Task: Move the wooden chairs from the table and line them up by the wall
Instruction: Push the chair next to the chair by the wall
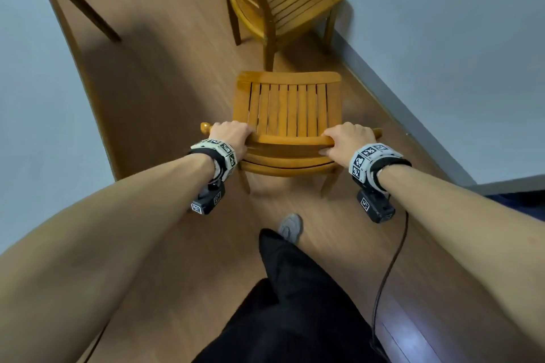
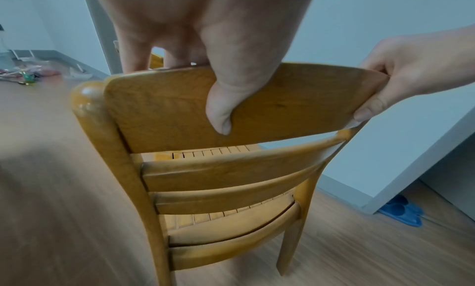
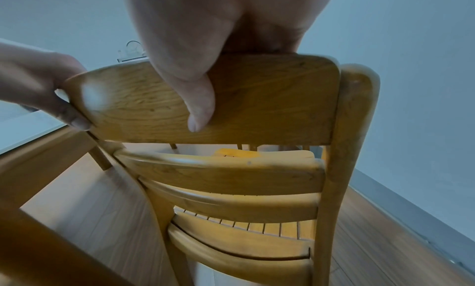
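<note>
A slatted wooden chair (image 1: 287,109) stands in front of me, its back toward me. My left hand (image 1: 231,134) grips the top rail of the chair back (image 2: 257,99) near its left end, thumb on the near face and fingers over the top. My right hand (image 1: 346,138) grips the same rail (image 3: 257,99) near its right end in the same way. A second wooden chair (image 1: 283,0) stands farther ahead, close against the grey wall (image 1: 442,38) on the right.
The table (image 1: 35,68) runs along the left, with a dark table leg (image 1: 76,0) slanting to the floor. A baseboard (image 1: 398,103) lines the wall on the right. My dark-trousered leg and shoe (image 1: 290,227) are behind the chair. Blue slippers (image 2: 401,211) lie under a ledge.
</note>
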`<state>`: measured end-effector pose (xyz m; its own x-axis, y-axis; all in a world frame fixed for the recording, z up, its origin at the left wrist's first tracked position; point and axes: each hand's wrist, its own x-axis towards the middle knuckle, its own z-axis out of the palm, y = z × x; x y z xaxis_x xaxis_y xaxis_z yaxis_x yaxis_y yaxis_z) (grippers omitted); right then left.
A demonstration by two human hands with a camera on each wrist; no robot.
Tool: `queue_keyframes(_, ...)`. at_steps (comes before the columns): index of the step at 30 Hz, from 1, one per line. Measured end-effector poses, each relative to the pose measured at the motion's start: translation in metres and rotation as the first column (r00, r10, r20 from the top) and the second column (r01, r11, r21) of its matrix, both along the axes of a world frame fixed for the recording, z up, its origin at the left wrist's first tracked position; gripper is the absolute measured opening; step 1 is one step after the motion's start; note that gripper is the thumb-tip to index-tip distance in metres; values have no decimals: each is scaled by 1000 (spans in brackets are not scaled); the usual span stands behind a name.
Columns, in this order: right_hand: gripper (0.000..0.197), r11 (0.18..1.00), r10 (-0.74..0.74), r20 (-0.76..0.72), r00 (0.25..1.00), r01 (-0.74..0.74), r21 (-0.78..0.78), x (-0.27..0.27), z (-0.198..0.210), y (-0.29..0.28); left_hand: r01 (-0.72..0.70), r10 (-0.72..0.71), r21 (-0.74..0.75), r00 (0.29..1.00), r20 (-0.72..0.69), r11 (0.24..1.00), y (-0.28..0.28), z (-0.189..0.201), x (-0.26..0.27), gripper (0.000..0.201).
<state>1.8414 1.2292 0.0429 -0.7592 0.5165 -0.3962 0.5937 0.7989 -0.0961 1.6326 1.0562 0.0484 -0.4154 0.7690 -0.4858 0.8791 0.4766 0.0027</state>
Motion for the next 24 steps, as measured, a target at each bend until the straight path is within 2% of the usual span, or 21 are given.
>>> queue_keyframes(7, 26, 997, -80, 13, 997, 81, -1, -28, 13, 46, 112, -112, 10, 994, 19, 994, 76, 8, -52, 29)
queue_keyframes(13, 26, 976, -219, 10, 976, 219, 8, -42, 17, 89, 222, -225, 47, 973, 58, 974, 147, 16, -83, 20)
queue_keyframes(17, 26, 953, -303, -6, 953, 303, 7, -73, 15, 124, 285, -287, 46, 957, 42, 957, 204, 17, -120, 15)
queue_keyframes(20, 25, 934, -358, 3, 934, 358, 1, -101, 10, 144, 355, -356, 30, 934, 32, 934, 248, 12, -154, 14)
queue_keyframes(24, 15, 886, -458, 100, 883, 463, -32, -139, -13, 159, 460, -460, -2, 888, 23, 888, 299, -14, -196, 15)
